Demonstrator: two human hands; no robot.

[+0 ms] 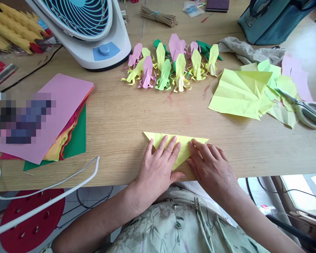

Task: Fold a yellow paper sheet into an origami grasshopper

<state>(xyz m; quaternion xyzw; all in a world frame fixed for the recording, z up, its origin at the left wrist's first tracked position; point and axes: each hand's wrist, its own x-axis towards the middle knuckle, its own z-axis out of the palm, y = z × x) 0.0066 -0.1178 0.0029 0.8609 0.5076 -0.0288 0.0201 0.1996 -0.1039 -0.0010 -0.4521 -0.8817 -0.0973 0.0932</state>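
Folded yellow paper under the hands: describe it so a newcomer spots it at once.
On the wooden table, find the left hand and right hand at the near edge. Beneath both lies the folded yellow paper. Unlike the creased yellow sheet to the right, its outline is triangular.

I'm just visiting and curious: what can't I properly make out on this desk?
All in the head view:
Folded yellow paper: partly covered by the left hand and right hand.
Pink sheet: pixelation masks its left part.
Dark green paper figures: partly hidden behind lighter ones.
Fan: top cut off by the upper edge.
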